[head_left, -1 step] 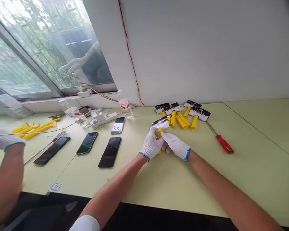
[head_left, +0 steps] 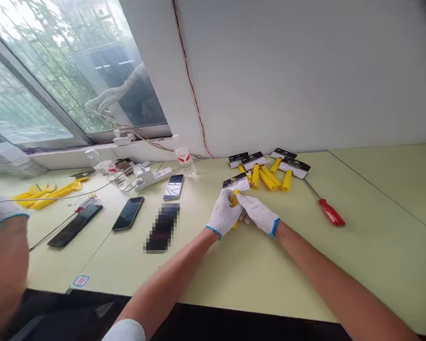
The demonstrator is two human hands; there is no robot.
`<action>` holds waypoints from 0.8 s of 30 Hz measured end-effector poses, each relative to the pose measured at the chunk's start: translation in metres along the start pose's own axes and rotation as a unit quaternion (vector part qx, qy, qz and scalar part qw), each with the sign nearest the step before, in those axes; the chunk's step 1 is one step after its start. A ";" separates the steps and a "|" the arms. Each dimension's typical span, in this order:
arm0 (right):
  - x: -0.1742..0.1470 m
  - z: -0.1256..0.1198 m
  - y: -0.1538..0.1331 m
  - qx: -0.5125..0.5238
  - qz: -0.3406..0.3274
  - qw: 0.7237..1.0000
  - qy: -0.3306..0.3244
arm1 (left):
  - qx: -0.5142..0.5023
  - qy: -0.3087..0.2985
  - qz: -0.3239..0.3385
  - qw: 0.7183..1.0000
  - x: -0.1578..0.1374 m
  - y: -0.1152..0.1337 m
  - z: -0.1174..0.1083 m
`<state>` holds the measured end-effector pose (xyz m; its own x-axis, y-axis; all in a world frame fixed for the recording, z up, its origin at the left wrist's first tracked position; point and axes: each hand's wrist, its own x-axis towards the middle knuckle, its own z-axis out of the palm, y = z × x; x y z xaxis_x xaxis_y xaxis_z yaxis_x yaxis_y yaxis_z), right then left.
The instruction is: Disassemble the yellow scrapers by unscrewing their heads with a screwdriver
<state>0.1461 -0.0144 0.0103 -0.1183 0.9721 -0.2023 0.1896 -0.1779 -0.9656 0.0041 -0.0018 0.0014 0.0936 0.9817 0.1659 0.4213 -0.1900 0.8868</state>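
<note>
If grip slips, yellow tube (head_left: 235, 201) drops

Tube's between both hands, over the desk (head_left: 376, 265). Left hand (head_left: 223, 211) curled round it, right hand (head_left: 258, 213) pinching it, fingertips partly hidden. Knit gloves could slide on a smooth-looking surface. Card (head_left: 237, 182) just beyond could crease if pushed; can't tell if attached. Loose tube might roll into the yellow pile (head_left: 269, 177) behind. Left forearm (head_left: 177, 269) swinging out could knock the pixelated dark slab (head_left: 162, 227).

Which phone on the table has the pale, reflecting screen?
The rearmost phone, near the end of the power strip: bright glare covers its screen, while the other phones look dark.
</note>
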 end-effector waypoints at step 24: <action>-0.017 -0.027 -0.003 -0.041 -0.024 0.999 -0.004 | -0.424 -0.141 -0.099 0.889 0.035 -0.030 -0.042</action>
<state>0.1738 -0.0261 0.0211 -0.1361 0.9779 -0.1585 0.2619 -0.1188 -0.9578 -0.0435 0.0386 -0.0017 0.3662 0.9297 -0.0385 -0.3649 0.1815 0.9132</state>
